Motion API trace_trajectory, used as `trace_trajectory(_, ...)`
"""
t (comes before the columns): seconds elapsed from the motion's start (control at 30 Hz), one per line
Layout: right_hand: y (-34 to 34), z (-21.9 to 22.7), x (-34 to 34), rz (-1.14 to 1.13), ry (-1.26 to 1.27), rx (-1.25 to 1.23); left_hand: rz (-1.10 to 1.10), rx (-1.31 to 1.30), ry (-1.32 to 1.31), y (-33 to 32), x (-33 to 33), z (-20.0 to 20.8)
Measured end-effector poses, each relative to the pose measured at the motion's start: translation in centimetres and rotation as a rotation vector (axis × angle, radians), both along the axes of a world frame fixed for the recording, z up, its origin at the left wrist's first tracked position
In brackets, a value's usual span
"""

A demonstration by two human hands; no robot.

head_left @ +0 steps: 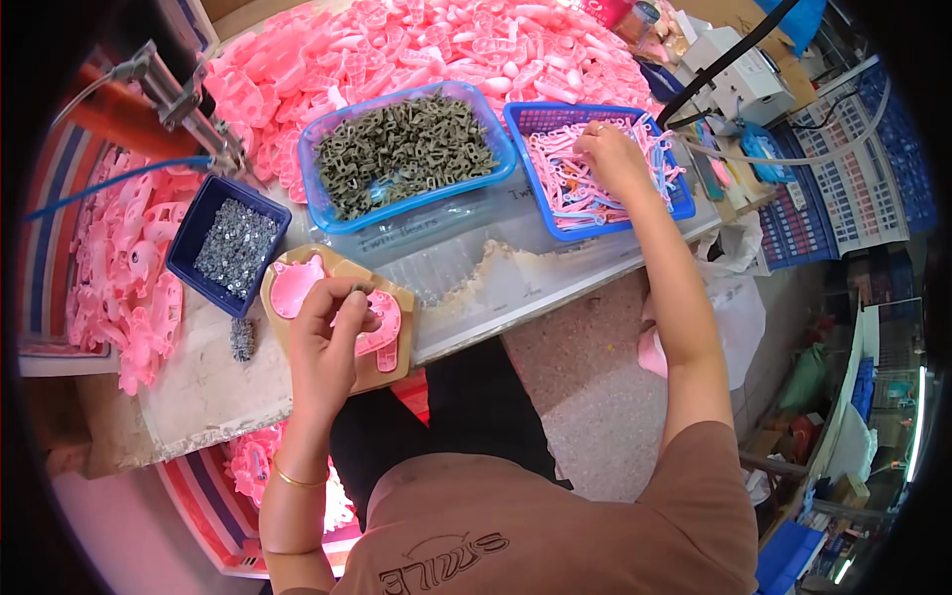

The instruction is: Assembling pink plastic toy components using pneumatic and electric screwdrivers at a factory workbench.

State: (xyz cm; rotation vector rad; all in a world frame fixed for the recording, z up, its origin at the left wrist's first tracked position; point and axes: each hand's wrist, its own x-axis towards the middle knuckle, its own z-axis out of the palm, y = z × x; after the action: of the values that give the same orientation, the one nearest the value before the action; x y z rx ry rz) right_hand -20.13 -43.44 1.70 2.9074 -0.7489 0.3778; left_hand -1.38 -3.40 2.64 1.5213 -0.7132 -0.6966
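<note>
My left hand [332, 332] is over a tan block-like fixture [342, 266], thumb and forefinger closed around something small and dark that I cannot make out. In the fixture lie a pink cat-eared plastic shell [296, 286] and another pink plastic part [382, 327], partly covered by my fingers. My right hand [613, 162] reaches into a blue basket [567, 233] of thin pink and light blue plastic pieces [565, 183]. Its fingers are bent together among the pieces, their tips partly hidden, so what they pinch does not show.
A blue tub [416, 206] of dark grey-green small parts stands left of the basket. Small metal pieces fill a navy bin [183, 268]. Pink shells [436, 45] are heaped behind. A metal machine arm [178, 104] is at the left, a white device [739, 74] at the back right.
</note>
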Motion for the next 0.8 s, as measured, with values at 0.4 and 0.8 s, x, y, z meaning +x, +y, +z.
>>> trace_trajectory(0.4,7.2,5.6,3.4,0.096,-0.613,1.154,0.056,0.024,0.343,0.6,1.0,-0.3)
trace_trajectory(0.8,21.9,3.2,6.7,0.246,-0.462,1.644,0.148,-0.116,0.538,0.4,-0.4,0.4)
